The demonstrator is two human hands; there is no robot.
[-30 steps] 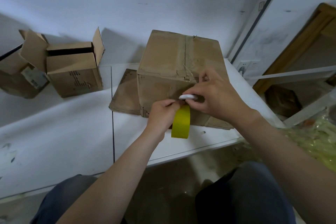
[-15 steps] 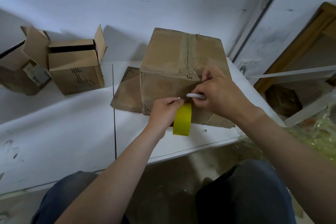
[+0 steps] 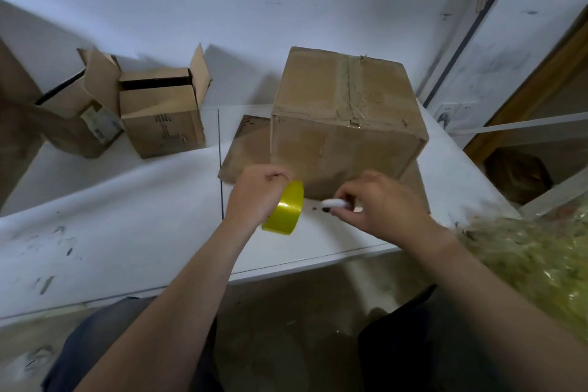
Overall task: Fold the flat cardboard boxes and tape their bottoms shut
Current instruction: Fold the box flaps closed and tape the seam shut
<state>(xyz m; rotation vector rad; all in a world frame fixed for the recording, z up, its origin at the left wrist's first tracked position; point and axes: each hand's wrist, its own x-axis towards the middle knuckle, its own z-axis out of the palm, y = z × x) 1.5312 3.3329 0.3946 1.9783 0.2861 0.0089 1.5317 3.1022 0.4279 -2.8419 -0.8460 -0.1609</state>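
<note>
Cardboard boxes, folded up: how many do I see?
3: a closed box in the middle, an open box left of it, a labelled box further left. The brown shape at the left edge may be a fourth.

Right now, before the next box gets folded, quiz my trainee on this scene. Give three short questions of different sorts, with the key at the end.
1. True or false: the left hand grips the yellow tape roll.
2. The right hand pinches: A) a small white tool; B) scissors; C) nothing.
3. What lies under the taped cardboard box?
Key: 1 true; 2 A; 3 a flat cardboard sheet.
</note>
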